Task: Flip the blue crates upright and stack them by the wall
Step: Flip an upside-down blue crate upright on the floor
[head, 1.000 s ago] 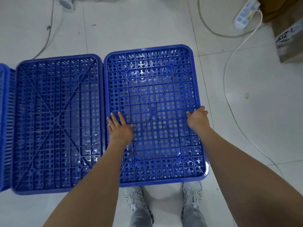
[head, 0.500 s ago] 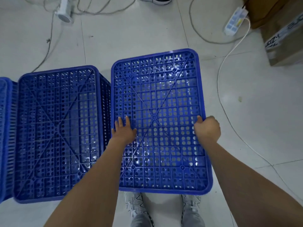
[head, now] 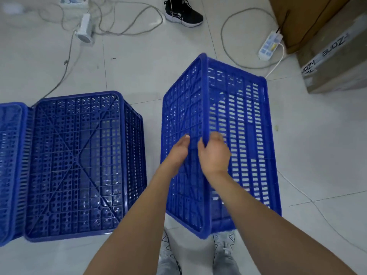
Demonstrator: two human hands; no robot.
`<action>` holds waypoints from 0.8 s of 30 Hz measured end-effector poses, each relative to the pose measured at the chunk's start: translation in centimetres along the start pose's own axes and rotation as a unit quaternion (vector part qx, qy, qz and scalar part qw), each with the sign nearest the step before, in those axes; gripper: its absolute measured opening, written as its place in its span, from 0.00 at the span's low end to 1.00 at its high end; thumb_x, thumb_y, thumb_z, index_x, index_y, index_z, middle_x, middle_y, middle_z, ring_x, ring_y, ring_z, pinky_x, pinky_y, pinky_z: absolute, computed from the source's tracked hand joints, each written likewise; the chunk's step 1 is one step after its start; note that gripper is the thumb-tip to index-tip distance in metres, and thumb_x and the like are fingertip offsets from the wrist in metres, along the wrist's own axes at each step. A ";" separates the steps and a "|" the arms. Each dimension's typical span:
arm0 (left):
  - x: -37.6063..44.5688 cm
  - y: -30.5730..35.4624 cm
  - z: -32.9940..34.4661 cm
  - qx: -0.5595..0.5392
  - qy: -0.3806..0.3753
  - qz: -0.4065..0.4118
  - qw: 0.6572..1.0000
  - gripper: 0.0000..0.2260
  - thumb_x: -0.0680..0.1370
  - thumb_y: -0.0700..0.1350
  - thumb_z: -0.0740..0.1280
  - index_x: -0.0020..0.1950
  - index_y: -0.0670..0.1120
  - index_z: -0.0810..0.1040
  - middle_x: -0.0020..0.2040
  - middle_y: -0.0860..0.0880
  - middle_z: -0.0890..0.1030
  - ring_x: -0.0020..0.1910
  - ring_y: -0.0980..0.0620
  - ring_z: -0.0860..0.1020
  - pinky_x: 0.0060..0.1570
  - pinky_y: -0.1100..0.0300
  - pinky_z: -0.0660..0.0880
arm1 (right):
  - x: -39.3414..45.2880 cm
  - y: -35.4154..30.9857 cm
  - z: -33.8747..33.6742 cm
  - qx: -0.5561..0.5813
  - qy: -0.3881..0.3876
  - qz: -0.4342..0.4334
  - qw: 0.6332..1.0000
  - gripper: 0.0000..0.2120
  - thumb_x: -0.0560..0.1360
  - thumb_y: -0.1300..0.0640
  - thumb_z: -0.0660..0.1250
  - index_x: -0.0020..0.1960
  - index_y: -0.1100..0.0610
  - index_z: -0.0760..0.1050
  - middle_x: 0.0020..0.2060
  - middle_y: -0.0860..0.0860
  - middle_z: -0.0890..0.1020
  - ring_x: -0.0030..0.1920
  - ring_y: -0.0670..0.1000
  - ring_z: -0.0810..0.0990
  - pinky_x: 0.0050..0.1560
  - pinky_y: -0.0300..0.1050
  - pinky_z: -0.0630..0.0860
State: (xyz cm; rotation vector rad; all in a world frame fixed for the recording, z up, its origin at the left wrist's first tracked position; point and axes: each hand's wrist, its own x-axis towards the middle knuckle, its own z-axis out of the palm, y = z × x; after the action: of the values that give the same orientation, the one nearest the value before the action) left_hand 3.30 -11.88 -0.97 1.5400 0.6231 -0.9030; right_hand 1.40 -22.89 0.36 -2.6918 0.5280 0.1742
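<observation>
- I look down at a pale tiled floor (head: 327, 155) with three blue crates on it; my own shoes sit at six o'clock.
- The crate I am turning (head: 228, 135) stands at about two o'clock from my feet, tipped up on one long side, its perforated bottom facing left and a slotted wall facing me.
- My right hand (head: 215, 155) curls over the raised edge where bottom meets wall, thumb on one face and fingers on the other, gripping it.
- My left hand (head: 179, 150) lies flat against the bottom panel, fingers straight, steadying it. I judge this hold lets me roll the crate on toward upright.
- I cannot see into this crate; its opening faces away from me.
- A second crate (head: 79, 163) lies upside down at ten o'clock, bottom up, well apart from the tipped one.
- A third crate (head: 10, 171) touches it at nine o'clock, partly out of view.
- Through the holes, both look empty, though I cannot be sure.
- Far off at one o'clock is a cardboard box (head: 333, 62); cables trail at eleven.
</observation>
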 end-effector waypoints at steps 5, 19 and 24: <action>0.7 -1.7 -1.9 -0.031 0.012 0.006 0.999 0.31 0.81 0.64 0.53 0.81 0.53 0.56 0.79 0.49 0.62 0.77 0.49 0.63 0.75 0.45 0.61 | -2.1 -3.3 3.1 0.045 -0.066 -0.038 0.996 0.11 0.81 0.53 0.60 0.53 0.61 0.70 0.49 0.56 0.76 0.43 0.57 0.80 0.37 0.49 0.73; 2.0 -5.3 -10.1 0.107 0.200 -0.094 0.969 0.36 0.82 0.58 0.58 0.81 0.51 0.38 0.82 0.45 0.46 0.78 0.37 0.57 0.72 0.39 0.63 | 1.5 3.8 2.4 0.000 0.036 0.062 0.997 0.29 0.76 0.51 0.66 0.71 0.62 0.62 0.67 0.62 0.68 0.63 0.62 0.71 0.63 0.56 0.72; 2.3 -6.2 -9.5 0.155 0.206 -0.082 0.963 0.38 0.82 0.57 0.60 0.81 0.50 0.37 0.82 0.43 0.44 0.79 0.36 0.53 0.72 0.40 0.61 | 3.2 8.1 3.1 0.272 -0.259 0.333 0.865 0.35 0.75 0.36 0.64 0.68 0.64 0.68 0.63 0.58 0.77 0.59 0.60 0.77 0.60 0.55 0.76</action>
State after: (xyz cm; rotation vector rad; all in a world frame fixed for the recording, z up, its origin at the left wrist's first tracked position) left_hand 1.51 -1.74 -6.21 2.0086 0.9520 -0.8344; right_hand 1.05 -29.66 -6.00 -1.7212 1.1056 0.7801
